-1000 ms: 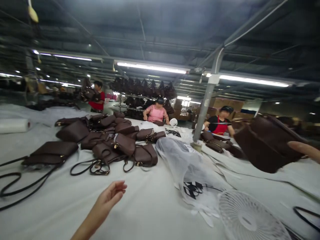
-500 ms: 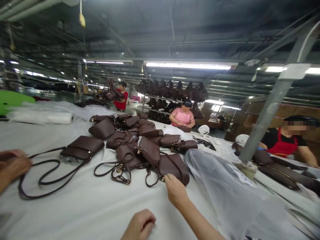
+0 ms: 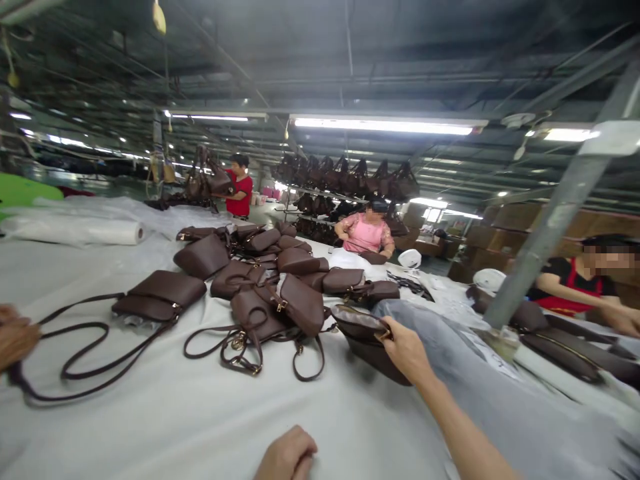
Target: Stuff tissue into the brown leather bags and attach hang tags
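My right hand (image 3: 404,350) pinches the zipped edge of a dark brown handbag (image 3: 370,347), which is tilted so its opening and a pale lining show. That bag stands at the right end of a pile of brown handbags (image 3: 300,303) on the white-covered table (image 3: 210,427). Low in the middle, my left hand (image 3: 287,453) rests on the cloth with fingers curled in and nothing visible in them. At the left edge another person's hand (image 3: 17,337) is by the strap of a separate brown shoulder bag (image 3: 160,297).
Clear plastic sheeting (image 3: 450,387) covers the table's right side. A plastic roll (image 3: 100,231) lies at the left back. A slanted grey post (image 3: 555,213) rises on the right. Co-workers stand beyond, one in a pink apron (image 3: 364,237), near hanging bags (image 3: 345,177).
My right hand has gripped the rightmost handbag and pulled it up and to the right, tipping it. My left hand stays curled on the table. The other person's hand moved slightly left.
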Demonstrator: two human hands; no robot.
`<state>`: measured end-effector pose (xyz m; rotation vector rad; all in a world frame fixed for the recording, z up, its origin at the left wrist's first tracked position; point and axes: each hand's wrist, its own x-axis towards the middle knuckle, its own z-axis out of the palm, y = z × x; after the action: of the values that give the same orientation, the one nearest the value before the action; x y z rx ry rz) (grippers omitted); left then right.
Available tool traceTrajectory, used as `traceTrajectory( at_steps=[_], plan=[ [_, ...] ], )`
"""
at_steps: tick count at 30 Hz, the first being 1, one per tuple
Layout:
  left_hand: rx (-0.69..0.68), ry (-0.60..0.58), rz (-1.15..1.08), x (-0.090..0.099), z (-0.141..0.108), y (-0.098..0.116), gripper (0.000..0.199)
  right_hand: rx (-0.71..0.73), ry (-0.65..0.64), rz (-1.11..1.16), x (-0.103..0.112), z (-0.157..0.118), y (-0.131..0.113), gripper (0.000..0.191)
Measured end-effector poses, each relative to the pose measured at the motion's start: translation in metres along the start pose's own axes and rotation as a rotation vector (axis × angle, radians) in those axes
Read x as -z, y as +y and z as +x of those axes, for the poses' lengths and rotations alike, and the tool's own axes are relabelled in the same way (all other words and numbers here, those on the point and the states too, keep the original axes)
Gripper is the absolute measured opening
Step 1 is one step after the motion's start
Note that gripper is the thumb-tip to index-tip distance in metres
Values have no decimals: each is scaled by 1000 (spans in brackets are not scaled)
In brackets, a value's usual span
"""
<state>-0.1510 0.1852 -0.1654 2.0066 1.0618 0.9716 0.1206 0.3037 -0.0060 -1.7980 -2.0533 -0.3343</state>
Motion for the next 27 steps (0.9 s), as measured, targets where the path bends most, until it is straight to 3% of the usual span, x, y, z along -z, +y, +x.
traceTrajectory(
  at_steps=[3, 6, 10, 13, 18, 22, 25, 27],
  plan=[
    [70, 105, -84, 8, -1, 14, 20, -67, 65, 299, 49, -41, 13, 15],
    [157, 173, -191, 15, -2, 24, 27, -138, 83, 680, 92, -99, 14, 19],
    [220, 196, -348, 14, -5, 37, 28, -252, 32, 1026, 132, -184, 8, 30],
    [281, 90, -524, 4, -14, 51, 31, -315, -8, 1091, 137, -242, 2, 36],
    [433, -96, -747, -3, -40, 91, 47, -337, -83, 1041, 115, -307, 4, 36],
    [382, -150, -842, 12, -52, 125, 52, -349, -58, 956, 104, -325, 13, 40],
    [357, -203, -679, 19, -53, 139, 46, -353, -2, 922, 108, -328, 10, 39],
    [305, -247, -580, 14, -50, 137, 49, -363, 30, 895, 116, -326, 2, 37]
  ],
)
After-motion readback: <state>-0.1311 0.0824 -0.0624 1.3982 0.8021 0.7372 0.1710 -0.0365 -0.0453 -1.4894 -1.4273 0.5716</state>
